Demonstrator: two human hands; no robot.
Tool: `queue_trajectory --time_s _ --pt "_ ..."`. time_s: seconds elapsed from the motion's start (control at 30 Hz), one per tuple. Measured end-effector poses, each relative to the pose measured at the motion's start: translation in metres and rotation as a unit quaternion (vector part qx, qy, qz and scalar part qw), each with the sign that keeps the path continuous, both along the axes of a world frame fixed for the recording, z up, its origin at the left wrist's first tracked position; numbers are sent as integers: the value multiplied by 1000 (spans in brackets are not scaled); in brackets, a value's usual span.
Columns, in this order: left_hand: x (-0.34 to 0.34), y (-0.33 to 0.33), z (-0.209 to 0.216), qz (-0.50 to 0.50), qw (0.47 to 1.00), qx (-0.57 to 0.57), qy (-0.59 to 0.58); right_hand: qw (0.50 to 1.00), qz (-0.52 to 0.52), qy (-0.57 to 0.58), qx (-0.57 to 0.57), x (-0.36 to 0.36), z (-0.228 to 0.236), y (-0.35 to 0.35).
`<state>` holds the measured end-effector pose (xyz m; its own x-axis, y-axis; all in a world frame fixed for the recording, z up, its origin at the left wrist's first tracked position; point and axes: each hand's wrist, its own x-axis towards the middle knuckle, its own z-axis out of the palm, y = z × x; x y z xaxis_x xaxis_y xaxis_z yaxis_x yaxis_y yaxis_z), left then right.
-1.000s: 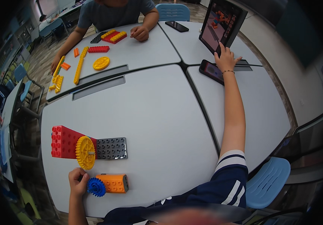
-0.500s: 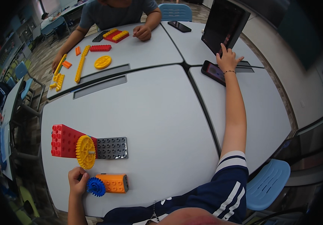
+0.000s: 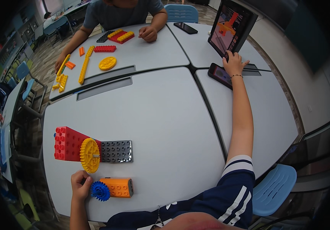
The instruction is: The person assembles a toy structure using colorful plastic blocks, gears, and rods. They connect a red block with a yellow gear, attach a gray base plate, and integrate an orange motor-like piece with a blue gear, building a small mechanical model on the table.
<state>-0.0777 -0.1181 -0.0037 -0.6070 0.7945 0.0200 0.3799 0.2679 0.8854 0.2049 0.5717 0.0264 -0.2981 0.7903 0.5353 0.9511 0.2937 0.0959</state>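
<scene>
My left hand (image 3: 81, 184) rests on the near left of the table with its fingers curled in; what they hold, if anything, is hidden. Right beside it is a blue gear (image 3: 101, 191) at the end of an orange block (image 3: 121, 188). Behind these stands a red brick build (image 3: 69, 144) with a large yellow gear (image 3: 90, 155) on a grey axle and a dark grey studded plate (image 3: 117, 151) at its right. My right arm reaches far right; my right hand (image 3: 234, 64), fingers apart, touches the lower edge of an upright tablet (image 3: 226, 28), whose lit screen shows an orange brick model.
A phone (image 3: 220, 76) lies under my right wrist, another phone (image 3: 185, 28) farther back. Across the table, a person's hand (image 3: 148, 34) rests near red and yellow bricks (image 3: 121, 36), a yellow wheel (image 3: 107, 63) and long yellow beams (image 3: 83, 71). A blue chair (image 3: 274, 189) stands at right.
The tablet's screen was dark and now shows a picture. My right hand has shifted slightly, its fingers now lower at the screen's edge. The left hand stays in place.
</scene>
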Motion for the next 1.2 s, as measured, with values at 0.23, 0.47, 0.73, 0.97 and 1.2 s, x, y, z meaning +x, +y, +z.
queue_trajectory --time_s 0.23,0.47,0.73,0.97,1.2 --pt "1 1 1 -2 1000 9 -1 1000 -10 7 6 0 0 3" --pt "1 2 2 -1 1000 3 -4 1000 -11 19 19 1 0 3" --pt "1 2 2 1 1000 -2 -1 1000 -5 6 17 1 1 1" --pt "3 3 2 3 1000 6 5 999 -21 28 8 -6 7 3" --pt "1 2 0 10 1000 7 -1 999 -32 20 1 -9 11 5"
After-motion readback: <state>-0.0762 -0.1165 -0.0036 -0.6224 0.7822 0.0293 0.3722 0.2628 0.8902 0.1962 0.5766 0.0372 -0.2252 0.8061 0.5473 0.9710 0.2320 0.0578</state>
